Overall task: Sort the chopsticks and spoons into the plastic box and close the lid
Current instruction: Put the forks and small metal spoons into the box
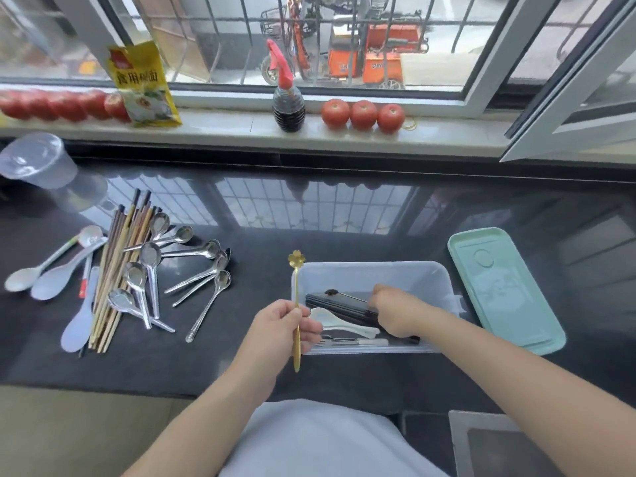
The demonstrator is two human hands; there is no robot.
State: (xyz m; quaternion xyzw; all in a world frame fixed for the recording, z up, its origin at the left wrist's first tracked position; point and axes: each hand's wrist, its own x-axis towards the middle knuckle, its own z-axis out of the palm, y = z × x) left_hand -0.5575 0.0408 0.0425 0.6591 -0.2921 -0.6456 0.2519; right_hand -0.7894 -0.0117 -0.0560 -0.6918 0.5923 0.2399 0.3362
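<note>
A clear plastic box (375,270) stands open on the dark counter in front of me. Inside lie black chopsticks (337,302), a white spoon (340,323) and a fork (340,340). My left hand (284,327) grips a gold flower-headed spoon (296,266) upright at the box's left edge. My right hand (395,309) is inside the box, pinching a thin dark-headed spoon (335,292) that rests over the black chopsticks. The mint green lid (506,290) lies to the right of the box. A pile of wooden chopsticks (117,266) and several steel spoons (192,270) lies at the left.
White plastic spoons (55,273) lie left of the pile. A clear cup (38,160) stands at the far left. On the windowsill are a sauce bottle (288,105), tomatoes (363,115) and a yellow packet (144,87). A grey tray (495,442) shows at bottom right.
</note>
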